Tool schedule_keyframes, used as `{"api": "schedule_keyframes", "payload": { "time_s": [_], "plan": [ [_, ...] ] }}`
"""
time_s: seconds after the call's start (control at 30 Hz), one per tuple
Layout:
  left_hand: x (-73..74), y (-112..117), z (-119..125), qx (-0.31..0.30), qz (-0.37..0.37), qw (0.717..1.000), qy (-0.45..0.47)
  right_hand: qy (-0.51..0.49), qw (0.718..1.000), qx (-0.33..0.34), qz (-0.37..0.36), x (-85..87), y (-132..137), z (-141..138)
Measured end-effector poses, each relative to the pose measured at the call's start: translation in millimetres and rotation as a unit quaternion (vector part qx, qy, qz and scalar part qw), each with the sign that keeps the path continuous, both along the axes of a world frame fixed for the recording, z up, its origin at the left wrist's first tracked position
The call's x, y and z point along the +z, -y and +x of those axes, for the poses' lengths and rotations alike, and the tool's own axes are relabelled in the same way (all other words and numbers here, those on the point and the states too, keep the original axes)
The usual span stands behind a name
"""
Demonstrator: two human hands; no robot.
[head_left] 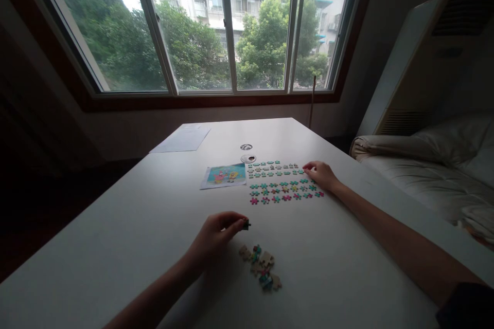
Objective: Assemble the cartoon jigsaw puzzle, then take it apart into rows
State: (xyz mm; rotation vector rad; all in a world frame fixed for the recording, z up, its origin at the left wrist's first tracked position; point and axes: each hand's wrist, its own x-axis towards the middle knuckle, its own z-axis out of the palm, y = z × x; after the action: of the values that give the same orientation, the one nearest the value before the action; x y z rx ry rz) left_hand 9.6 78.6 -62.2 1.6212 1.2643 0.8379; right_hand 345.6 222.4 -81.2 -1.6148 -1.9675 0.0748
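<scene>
My left hand (216, 234) hovers low over the white table (135, 236), fingers pinched on a small dark puzzle piece (246, 224). Just right of it lies a little pile of puzzle pieces (260, 266), several face down. Farther out, several pieces are laid out in rows (283, 182), teal, pink and yellow. My right hand (320, 174) rests at the right end of those rows, fingers curled onto a piece at the row's edge. A colourful reference picture (225, 175) lies left of the rows.
A sheet of paper (181, 140) lies at the table's far left. Two round cable holes (247, 152) sit in the tabletop beyond the picture. A wide window (227, 25) is behind the table. A sofa with a pale cover (432, 164) stands right.
</scene>
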Motion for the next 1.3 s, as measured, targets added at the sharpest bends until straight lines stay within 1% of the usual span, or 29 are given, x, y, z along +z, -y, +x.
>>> {"api": "schedule_keyframes", "payload": {
  "time_s": [0.03, 0.1, 0.17, 0.23, 0.3, 0.33, 0.4, 0.47, 0.57, 0.8, 1.0, 1.07, 1.13, 1.2, 1.3],
  "plan": [
    [0.3, 0.0, 1.0, 0.013, -0.016, 1.000, 0.018, 0.008, 1.000, 0.005, 0.015, 2.8, 4.5, -6.7],
    [1.5, 0.6, 3.1, 0.035, -0.038, 0.998, 0.044, 0.030, 0.998, 0.037, 0.051, 9.0, 17.9, -25.1],
    [3.9, 2.0, 4.9, 0.045, -0.048, 0.996, 0.058, 0.081, 0.982, 0.122, 0.120, 15.5, 37.1, -48.8],
    [7.2, 3.8, 6.1, 0.045, -0.047, 0.996, 0.067, 0.101, 0.961, 0.200, 0.164, 21.5, 60.6, -74.5],
    [10.9, 5.6, 7.0, 0.038, -0.041, 0.996, 0.076, 0.101, 0.942, 0.266, 0.180, 26.5, 84.4, -97.9],
    [12.5, 6.3, 7.4, 0.033, -0.037, 0.995, 0.081, 0.091, 0.935, 0.287, 0.185, 28.4, 94.9, -107.5],
    [15.0, 7.4, 8.4, 0.017, -0.026, 0.995, 0.090, 0.068, 0.925, 0.323, 0.191, 31.0, 111.1, -121.2],
    [16.1, 7.7, 9.2, 0.003, -0.011, 0.996, 0.088, 0.049, 0.918, 0.344, 0.194, 31.8, 119.8, -127.6],
    [15.8, 7.8, 9.7, -0.008, 0.001, 0.997, 0.079, 0.028, 0.913, 0.356, 0.198, 30.8, 123.1, -128.8],
    [16.5, 9.0, 9.4, -0.013, 0.014, 0.998, 0.055, 0.010, 0.912, 0.358, 0.199, 29.8, 123.3, -127.8],
    [17.2, 9.8, 10.0, -0.018, 0.028, 0.998, 0.044, 0.015, 0.910, 0.358, 0.209, 31.6, 123.8, -129.1],
    [16.4, 10.0, 8.7, -0.009, 0.051, 0.998, 0.017, 0.011, 0.911, 0.355, 0.211, 32.3, 122.1, -127.1],
    [15.4, 10.2, 6.4, 0.011, 0.084, 0.996, -0.035, -0.001, 0.913, 0.346, 0.216, 33.4, 118.0, -122.9],
    [14.3, 10.2, 3.9, 0.029, 0.119, 0.988, -0.093, -0.017, 0.919, 0.324, 0.225, 34.3, 111.1, -116.2],
    [11.7, 9.7, 0.8, 0.018, 0.169, 0.975, -0.146, -0.047, 0.932, 0.273, 0.235, 33.7, 96.4, -104.2]
  ]
}}
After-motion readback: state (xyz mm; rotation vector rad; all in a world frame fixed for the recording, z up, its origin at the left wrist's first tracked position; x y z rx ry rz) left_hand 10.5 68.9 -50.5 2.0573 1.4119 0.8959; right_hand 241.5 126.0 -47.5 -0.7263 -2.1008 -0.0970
